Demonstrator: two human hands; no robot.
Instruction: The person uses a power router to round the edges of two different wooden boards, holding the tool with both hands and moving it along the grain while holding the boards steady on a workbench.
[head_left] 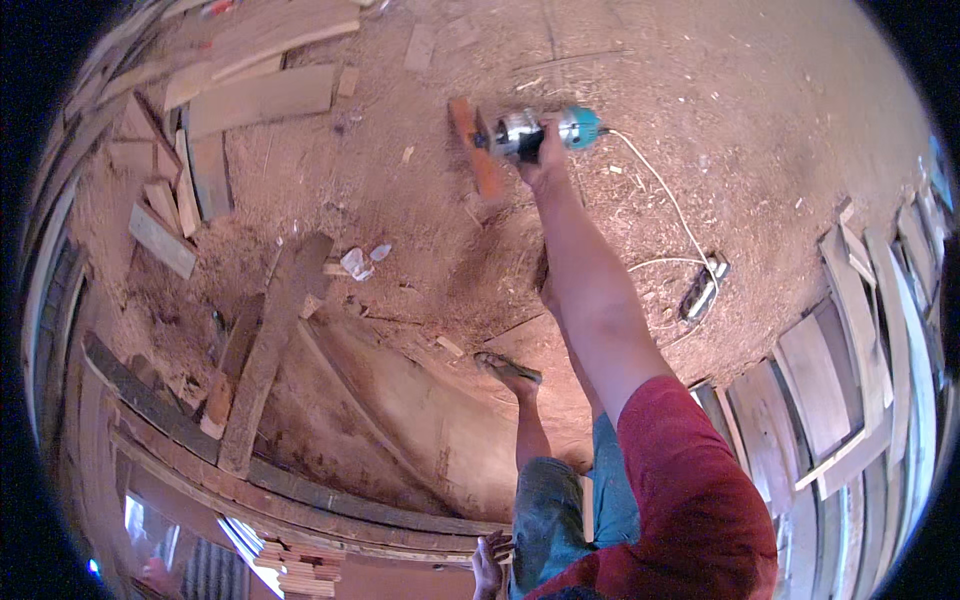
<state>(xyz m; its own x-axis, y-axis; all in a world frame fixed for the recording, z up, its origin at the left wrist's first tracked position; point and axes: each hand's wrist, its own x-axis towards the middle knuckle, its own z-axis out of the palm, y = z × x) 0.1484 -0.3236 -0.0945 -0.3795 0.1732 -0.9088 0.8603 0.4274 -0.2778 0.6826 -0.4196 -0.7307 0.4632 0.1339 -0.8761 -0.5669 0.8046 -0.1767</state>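
Observation:
With my right arm stretched far forward, my right hand (543, 160) is wrapped around the body of a trim router (522, 133) with a silver body and teal end. The tool lies on its side in the air or near the ground; which one I cannot tell. At its working end is a flat orange-brown strip (477, 150), blurred; whether it is fixed to the router is unclear. A pale cord (668, 190) runs from the teal end. My left hand (488, 562) is low in the view beside a wooden edge, fingers apart, holding nothing visible.
The cord leads to a dark power strip (703, 290) on the shaving-covered ground. Boards (262, 100) lie at far left, and more planks (815, 375) stand at right. A large wooden panel (400, 420) and crossed beams (272, 350) sit at near left. My sandalled foot (508, 370) stands nearby.

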